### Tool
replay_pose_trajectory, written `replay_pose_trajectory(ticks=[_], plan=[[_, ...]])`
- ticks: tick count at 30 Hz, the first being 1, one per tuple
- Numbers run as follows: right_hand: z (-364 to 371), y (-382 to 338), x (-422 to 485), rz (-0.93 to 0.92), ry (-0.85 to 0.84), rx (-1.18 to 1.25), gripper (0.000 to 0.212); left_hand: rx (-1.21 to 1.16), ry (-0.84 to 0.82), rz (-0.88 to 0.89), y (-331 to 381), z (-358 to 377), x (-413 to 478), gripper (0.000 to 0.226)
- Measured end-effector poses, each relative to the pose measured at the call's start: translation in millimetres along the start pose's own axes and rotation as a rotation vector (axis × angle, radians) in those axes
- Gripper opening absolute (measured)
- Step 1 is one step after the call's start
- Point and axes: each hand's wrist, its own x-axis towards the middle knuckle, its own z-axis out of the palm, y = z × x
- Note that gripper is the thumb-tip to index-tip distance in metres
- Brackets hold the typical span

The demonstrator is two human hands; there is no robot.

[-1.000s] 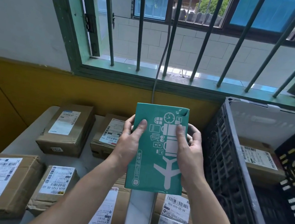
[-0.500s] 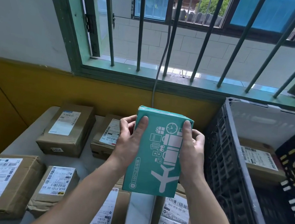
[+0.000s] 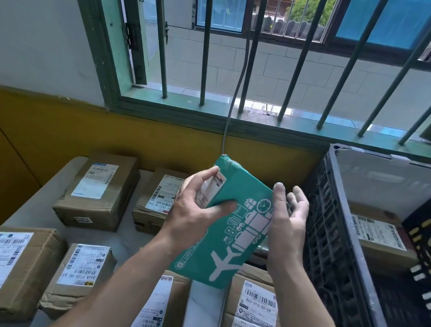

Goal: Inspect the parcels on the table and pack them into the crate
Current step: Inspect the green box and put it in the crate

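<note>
Head view: the teal parcel (image 3: 230,229) is held in the air above the desk (image 3: 36,210), tilted, its long axis running from the near low end up and away to the far corner, leaning left at the top. Its printed face turns up and to the right; a side with a white label turns left.

The left hand (image 3: 196,213) has the grip on it: thumb pressed across the printed face, fingers (image 3: 204,177) curled over the labelled side, closed firmly round the parcel's left edge. The right hand (image 3: 287,223) is open, fingers spread and loosely curved, just beside the parcel's right edge; whether it touches cannot be told.

The parcel is a flat teal box with white drawings of a plane, a clock, a gift and boxes, and tape over its far end.

Below it, brown parcels with white barcode labels lie on the desk, two directly under the hands (image 3: 252,323), others to the left (image 3: 97,191). To the right stands a dark lattice crate (image 3: 333,263) with one brown labelled parcel (image 3: 376,235) inside. Behind is a barred window (image 3: 251,57) over a yellow wall.
</note>
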Motion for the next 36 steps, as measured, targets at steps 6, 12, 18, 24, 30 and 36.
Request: replay_pose_trajectory(ticks=[6,12,18,24,30,36], plan=[[-1.5,0.1,-4.0,-0.177,-0.085,-0.37,0.106,0.197,-0.022,0.079,-3.4,5.3,0.8,0.073],[-0.2,-2.5,-7.3,-0.161,-0.11,-0.43,0.111,0.45,-0.013,0.118,5.1,9.6,-5.1,0.081],[1.0,5.4,-5.3,-0.099,-0.101,-0.266,0.088,0.481,-0.09,0.09,8.4,6.6,-5.5,0.078],[-7.4,5.7,-0.2,-0.005,-0.024,-0.023,0.068,0.071,0.108,-0.046,7.4,-16.9,-5.9,0.04],[-8.3,2.9,-0.5,0.024,0.054,0.142,0.048,-0.217,0.261,-0.197,4.7,-17.2,-22.9,0.041],[-6.5,3.4,-4.7,0.037,-0.032,0.179,0.044,-0.455,0.153,-0.223,7.5,-8.2,-34.7,0.07]])
